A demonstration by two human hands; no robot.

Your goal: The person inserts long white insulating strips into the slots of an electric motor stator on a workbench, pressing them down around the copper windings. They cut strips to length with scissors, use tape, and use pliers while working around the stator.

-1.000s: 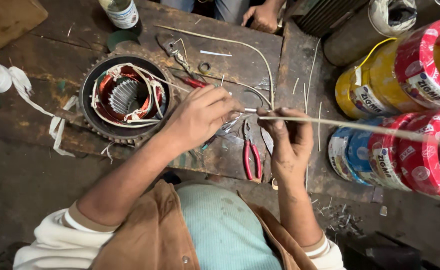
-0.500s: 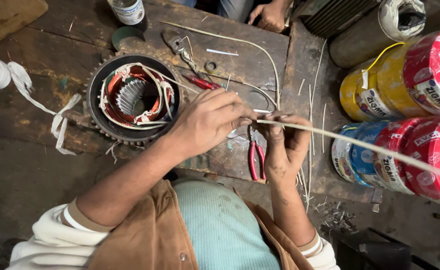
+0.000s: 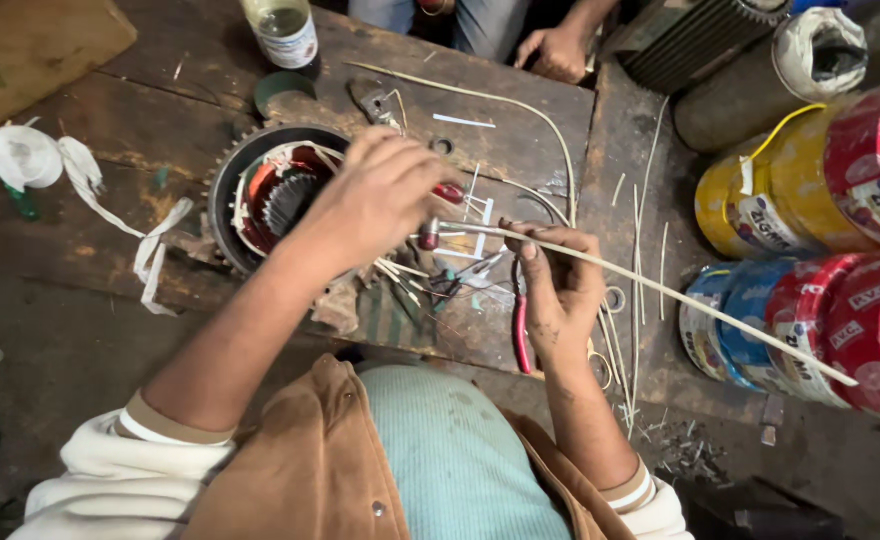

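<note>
My left hand [image 3: 380,200] grips a small tool over the motor stator [image 3: 270,195] on the worktop [image 3: 80,230]; my right hand [image 3: 560,290] pinches the long pale sleeve [image 3: 680,300]. I'd keep it taut and feed slowly.

Colours on the bench
Wire rolls [image 3: 840,250] showing red, yellow, blue; pliers [image 3: 522,335] showing red handles; sleeve tube [image 3: 660,292] looking cream; waistcoat [image 3: 290,470] showing brown.
</note>
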